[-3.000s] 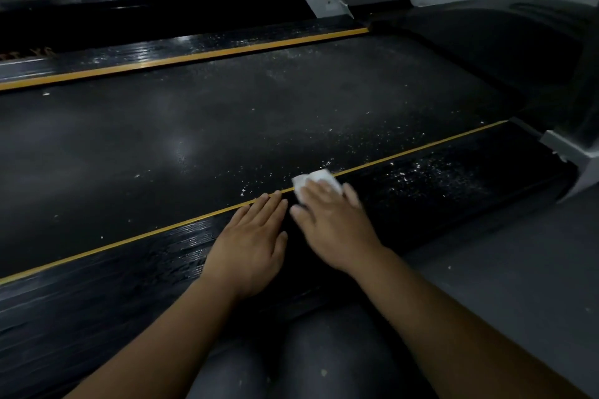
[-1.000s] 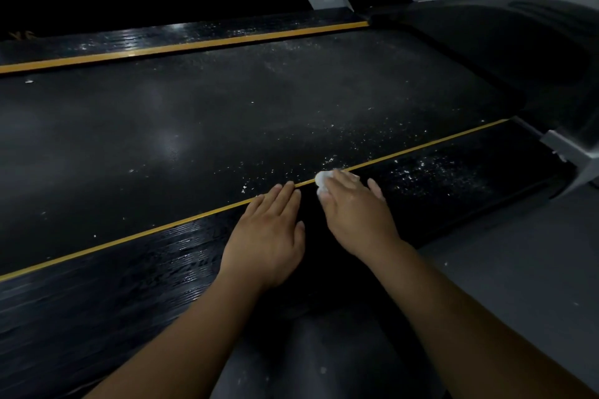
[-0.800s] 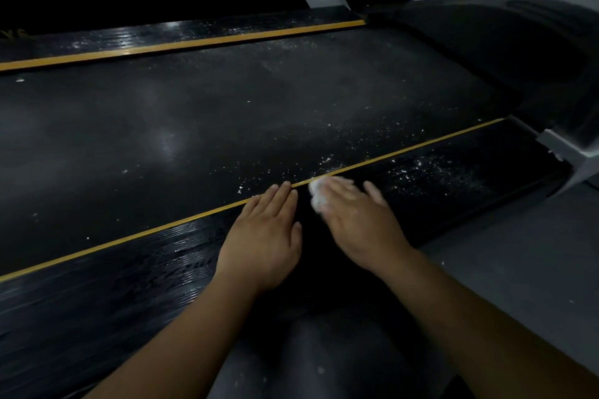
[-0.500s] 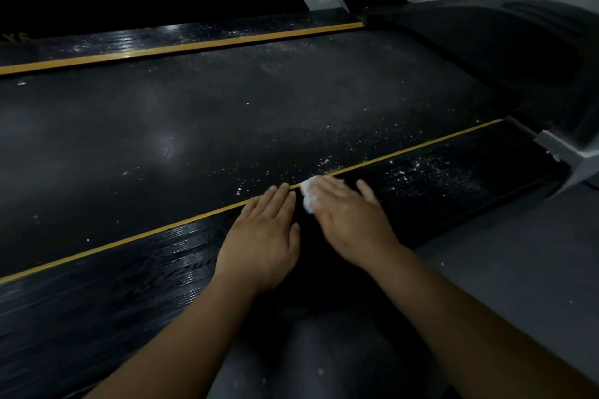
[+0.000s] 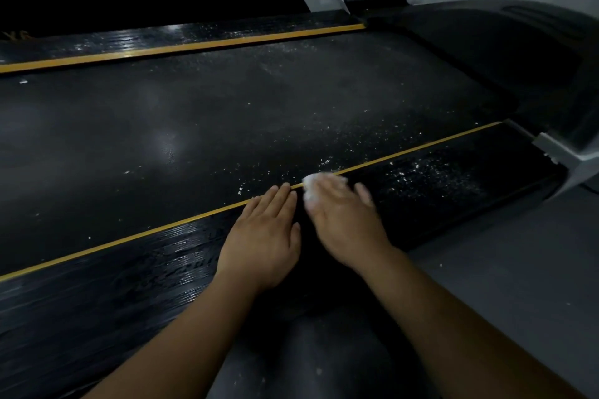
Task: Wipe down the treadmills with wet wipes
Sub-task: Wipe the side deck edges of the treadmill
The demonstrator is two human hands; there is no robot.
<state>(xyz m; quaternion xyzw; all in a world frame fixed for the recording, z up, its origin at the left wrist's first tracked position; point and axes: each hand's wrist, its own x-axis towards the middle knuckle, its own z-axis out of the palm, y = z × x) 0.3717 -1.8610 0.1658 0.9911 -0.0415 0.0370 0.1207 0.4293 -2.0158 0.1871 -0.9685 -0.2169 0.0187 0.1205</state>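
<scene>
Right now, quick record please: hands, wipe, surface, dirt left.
left hand: flat, palm down on the near side rail
right hand: presses the wet wipe onto the rail by the yellow stripe; blurred
wet wipe: white, bunched, mostly under the fingers
dirt: white specks on the rail to the right and on the belt

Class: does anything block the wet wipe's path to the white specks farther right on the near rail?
Nothing visible does. The near rail between wet wipe and white specks lies bare; the left hand rests on the wipe's other side.
</scene>
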